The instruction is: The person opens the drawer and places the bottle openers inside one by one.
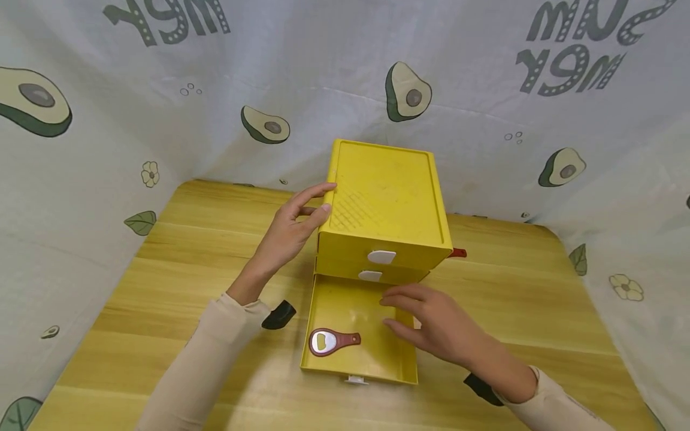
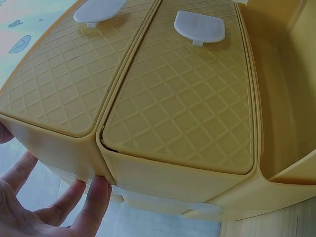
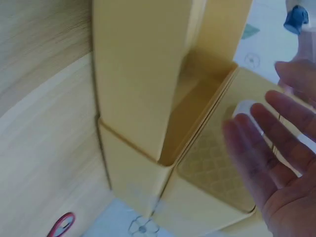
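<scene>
A yellow drawer cabinet [image 1: 388, 191] with white pulls stands on the table, its bottom drawer [image 1: 374, 359] pulled out. Inside that drawer, towards its front left, lies a bottle opener [image 1: 342, 340] with a dark red handle. My left hand [image 1: 283, 236] touches the cabinet's upper left side, fingers extended; the left wrist view also shows the fingertips [image 2: 98, 185] against the side wall. Over the right part of the open drawer hovers my right hand [image 1: 444, 326], its fingers loosely spread and holding nothing. The upper two drawers are closed.
A red handle end [image 1: 458, 252] pokes out to the right of the cabinet, the rest hidden; the right wrist view shows a red-rimmed object [image 3: 61, 224] on the table. Wood-grain table [image 1: 528, 311] surrounds the cabinet. Behind hangs a white cloth [image 1: 334, 84] with avocado prints.
</scene>
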`<state>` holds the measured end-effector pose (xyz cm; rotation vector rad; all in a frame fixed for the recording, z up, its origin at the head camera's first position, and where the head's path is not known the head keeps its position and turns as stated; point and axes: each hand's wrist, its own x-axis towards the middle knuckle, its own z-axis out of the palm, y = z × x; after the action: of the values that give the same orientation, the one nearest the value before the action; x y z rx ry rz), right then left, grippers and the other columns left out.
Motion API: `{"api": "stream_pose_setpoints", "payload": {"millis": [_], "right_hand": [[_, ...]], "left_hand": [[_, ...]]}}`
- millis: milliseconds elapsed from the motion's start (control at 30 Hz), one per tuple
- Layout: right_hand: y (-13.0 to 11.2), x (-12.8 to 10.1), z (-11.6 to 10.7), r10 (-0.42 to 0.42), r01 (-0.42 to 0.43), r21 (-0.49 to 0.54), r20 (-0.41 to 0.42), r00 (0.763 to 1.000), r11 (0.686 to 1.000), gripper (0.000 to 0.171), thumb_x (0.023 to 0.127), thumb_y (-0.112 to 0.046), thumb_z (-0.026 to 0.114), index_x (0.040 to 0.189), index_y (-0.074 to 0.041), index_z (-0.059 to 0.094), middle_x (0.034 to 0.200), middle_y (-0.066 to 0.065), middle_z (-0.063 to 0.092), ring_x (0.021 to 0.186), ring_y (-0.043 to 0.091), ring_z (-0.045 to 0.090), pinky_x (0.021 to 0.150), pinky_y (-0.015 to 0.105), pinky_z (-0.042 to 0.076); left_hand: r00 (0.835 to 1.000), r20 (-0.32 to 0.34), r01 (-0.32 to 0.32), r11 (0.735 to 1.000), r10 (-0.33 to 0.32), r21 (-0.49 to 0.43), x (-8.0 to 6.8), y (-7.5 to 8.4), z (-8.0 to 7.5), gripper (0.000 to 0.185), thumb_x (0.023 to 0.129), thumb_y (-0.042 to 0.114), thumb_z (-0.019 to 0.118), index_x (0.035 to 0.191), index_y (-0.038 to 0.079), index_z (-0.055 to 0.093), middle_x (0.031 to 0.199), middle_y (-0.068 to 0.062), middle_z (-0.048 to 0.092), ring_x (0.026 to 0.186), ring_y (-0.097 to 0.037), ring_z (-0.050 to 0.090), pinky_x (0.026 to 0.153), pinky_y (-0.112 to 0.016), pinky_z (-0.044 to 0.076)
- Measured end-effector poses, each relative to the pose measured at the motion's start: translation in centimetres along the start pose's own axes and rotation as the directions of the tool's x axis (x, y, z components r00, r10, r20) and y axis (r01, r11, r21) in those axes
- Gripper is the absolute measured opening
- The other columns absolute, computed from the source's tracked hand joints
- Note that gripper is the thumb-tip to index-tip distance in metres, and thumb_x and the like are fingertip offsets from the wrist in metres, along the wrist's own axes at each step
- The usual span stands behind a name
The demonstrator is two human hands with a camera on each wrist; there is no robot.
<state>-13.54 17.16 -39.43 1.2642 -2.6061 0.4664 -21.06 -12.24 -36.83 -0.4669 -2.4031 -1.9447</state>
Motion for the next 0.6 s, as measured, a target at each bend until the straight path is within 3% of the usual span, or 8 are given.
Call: {"api": "stream_pose_setpoints", "payload": {"millis": [133,367,600], "right_hand": [[0.7,-0.8,-0.3,0.018,-0.017,0.025,-0.048,0.999,1.000,0.024,0.082,-0.022,0.083,0.102,-0.012,0.075,0.104,-0.001,0.072,0.094,0.016,0.070,0.077,0.033,0.058],[1.5,-1.9,-0.9,0.089,-0.084,0.073,-0.067,0.994,0.994,0.030,0.076,-0.014,0.086,0.104,-0.012,0.074,0.104,-0.001,0.072,0.087,0.013,0.068,0.066,0.019,0.055],[2.6,-2.7,-1.4,0.115,-0.107,0.081,-0.094,0.989,0.991,0.032,0.073,-0.008,0.087,0.103,-0.012,0.074,0.104,0.000,0.072,0.089,0.016,0.069,0.065,0.018,0.055]], "left_hand": [[1.000,0.000,-0.006,1.000,0.006,-0.004,0.1,-0.1,0.1,0.042,0.102,0.038,0.055,0.144,0.037,0.052,0.147,-0.001,0.047,0.116,-0.026,0.056,0.085,-0.043,0.049],[1.000,0.000,-0.007,1.000,0.007,-0.005,0.1,-0.2,0.1,0.042,0.103,0.036,0.054,0.144,0.035,0.053,0.147,-0.002,0.047,0.116,-0.030,0.056,0.084,-0.042,0.048],[1.000,-0.004,-0.008,1.000,0.008,-0.006,0.1,-0.1,0.1,0.041,0.103,0.035,0.054,0.144,0.033,0.053,0.147,-0.002,0.047,0.116,-0.030,0.056,0.083,-0.042,0.048]]}}
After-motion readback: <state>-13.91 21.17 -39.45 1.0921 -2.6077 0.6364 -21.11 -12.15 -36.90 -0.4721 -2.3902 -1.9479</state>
